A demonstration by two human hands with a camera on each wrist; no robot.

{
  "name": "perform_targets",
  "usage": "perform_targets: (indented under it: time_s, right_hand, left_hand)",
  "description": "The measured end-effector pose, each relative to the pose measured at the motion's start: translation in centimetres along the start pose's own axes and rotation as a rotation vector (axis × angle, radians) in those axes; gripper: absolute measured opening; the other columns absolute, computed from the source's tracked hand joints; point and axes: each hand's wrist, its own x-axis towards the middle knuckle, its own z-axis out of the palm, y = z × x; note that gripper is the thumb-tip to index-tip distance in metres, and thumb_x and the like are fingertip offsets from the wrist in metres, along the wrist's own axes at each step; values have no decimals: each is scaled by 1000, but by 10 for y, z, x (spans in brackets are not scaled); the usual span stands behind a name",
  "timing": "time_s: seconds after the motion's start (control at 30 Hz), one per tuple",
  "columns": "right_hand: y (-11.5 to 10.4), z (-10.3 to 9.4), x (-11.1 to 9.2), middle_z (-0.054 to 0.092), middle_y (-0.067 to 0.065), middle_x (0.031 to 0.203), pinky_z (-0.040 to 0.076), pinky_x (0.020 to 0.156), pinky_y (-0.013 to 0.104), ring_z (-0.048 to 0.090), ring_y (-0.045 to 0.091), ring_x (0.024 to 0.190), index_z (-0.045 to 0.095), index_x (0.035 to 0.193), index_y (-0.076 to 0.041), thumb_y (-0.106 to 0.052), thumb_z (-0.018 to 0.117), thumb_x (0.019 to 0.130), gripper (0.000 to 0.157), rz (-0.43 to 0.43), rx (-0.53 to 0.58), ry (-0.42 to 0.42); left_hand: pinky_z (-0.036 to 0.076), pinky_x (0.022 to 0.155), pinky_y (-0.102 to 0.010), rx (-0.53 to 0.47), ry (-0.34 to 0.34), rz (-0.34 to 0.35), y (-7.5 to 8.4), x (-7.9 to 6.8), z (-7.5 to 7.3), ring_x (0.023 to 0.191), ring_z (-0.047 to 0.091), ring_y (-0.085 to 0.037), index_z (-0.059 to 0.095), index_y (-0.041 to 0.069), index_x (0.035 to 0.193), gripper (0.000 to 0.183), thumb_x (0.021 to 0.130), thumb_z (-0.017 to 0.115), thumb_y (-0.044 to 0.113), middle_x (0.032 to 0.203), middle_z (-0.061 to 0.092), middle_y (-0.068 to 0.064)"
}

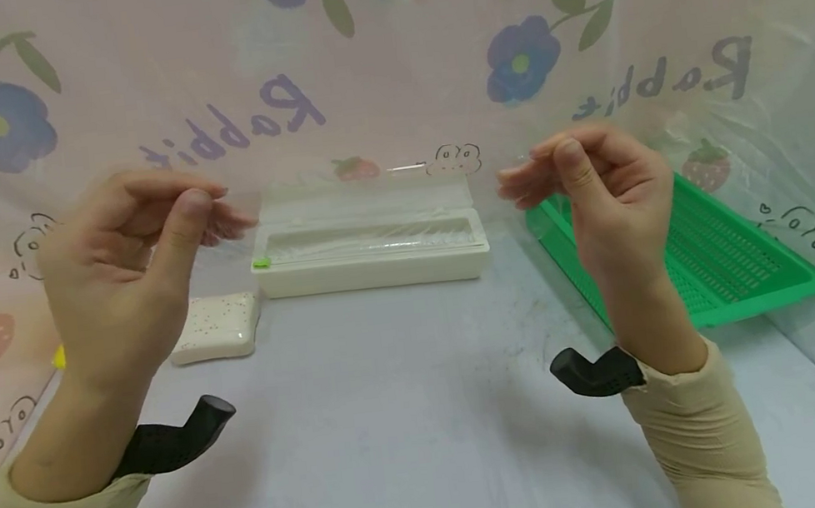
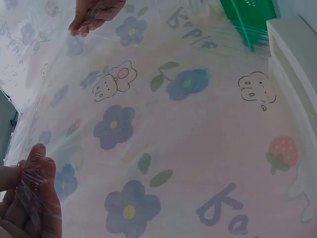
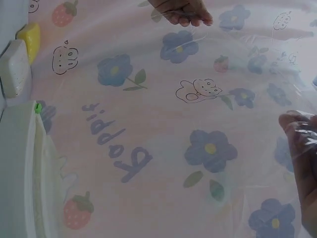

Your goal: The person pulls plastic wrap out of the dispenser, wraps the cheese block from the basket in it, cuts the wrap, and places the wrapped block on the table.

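Clear cling film [image 2: 32, 191] stretches between my two raised hands, bunched and creased at the fingers. My left hand [image 1: 126, 273] pinches one side of it between thumb and fingers. On the other side, my right hand [image 1: 615, 192] pinches the film in the same way. Behind and below them on the table lies a long white cling film dispenser [image 1: 372, 275], its translucent lid [image 1: 364, 200] raised at the back. More film shows across its opening, and a small green slider [image 1: 262, 263] sits at its left end.
Left of the dispenser lies a white speckled block-shaped object [image 1: 218, 327], with a yellow object [image 3: 30, 42] beyond it. A green perforated basket [image 1: 729, 297] stands at the right, partly behind my right hand. A floral-printed curtain [image 1: 401, 62] hangs behind the white-covered table [image 1: 397, 423].
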Motion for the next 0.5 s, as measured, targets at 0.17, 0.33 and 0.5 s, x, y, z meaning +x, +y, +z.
perform_targets:
  time_s: [0.17,0.33,0.5]
  right_hand:
    - [4,-13,-8,71,21,77,56,56,30,72,29,68,63,88,18,2,61,90,16,77,130,-135]
    - [6,-23,-15,72,20,77,56,55,29,71,28,67,62,87,19,2,60,91,17,93,173,-283]
    - [3,-33,-22,73,18,84,57,60,29,72,26,72,63,94,18,5,55,93,15,112,151,-445]
  left_hand:
    - [54,68,-24,85,-67,3,97,-12,86,71,70,-20,62,-21,91,12,85,61,-11,80,72,-14]
    - [53,77,-23,128,-136,-3,113,-22,97,71,69,-14,63,-20,91,10,85,57,-15,79,72,-9]
    - [53,67,-21,209,-225,-61,112,-36,91,65,66,-14,64,-15,95,12,86,57,-15,75,70,-11]
